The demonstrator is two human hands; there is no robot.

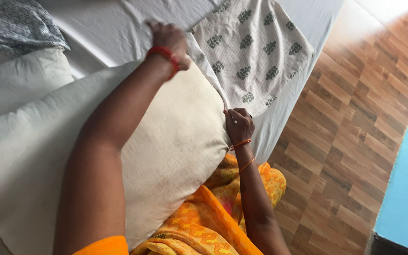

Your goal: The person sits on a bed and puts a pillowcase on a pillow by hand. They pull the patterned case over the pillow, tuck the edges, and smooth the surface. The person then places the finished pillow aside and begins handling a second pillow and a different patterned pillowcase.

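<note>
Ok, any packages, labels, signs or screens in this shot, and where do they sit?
None in view: no package, label, sign or screen.
Printed cover: pale cloth with dark green leaf motifs, on the bed, a pattern and no label.
Pillow: plain cream, between both hands.
Left hand: at the pillow's far corner.
Right hand: pinching the cover's edge.

Cream pillow (175,141); white pillowcase (253,52) printed with grey-green leaf motifs; white bed (114,28) sheet; orange-yellow patterned garment (213,222); brown wood-pattern floor (355,118).
</note>
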